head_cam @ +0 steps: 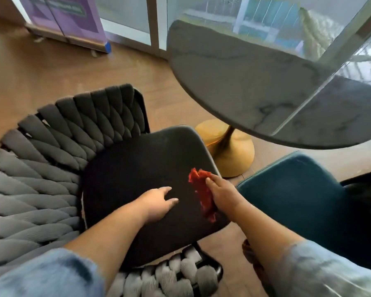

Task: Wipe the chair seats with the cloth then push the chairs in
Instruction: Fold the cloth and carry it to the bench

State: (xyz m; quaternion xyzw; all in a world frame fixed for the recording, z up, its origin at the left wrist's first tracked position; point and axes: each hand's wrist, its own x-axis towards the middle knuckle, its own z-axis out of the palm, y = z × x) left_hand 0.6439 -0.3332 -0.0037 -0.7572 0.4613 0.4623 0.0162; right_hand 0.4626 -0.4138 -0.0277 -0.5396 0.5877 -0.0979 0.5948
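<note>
1. Our right hand (222, 195) pinched the red cloth (202, 194) against the black chair seat (137, 168), near its right edge.
2. Our left hand (156, 203) lay spread, fingers loose, on the seat beside the cloth.

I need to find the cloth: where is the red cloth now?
The red cloth lies on the black chair seat near its right edge, under the right hand, right of the left hand.
</note>
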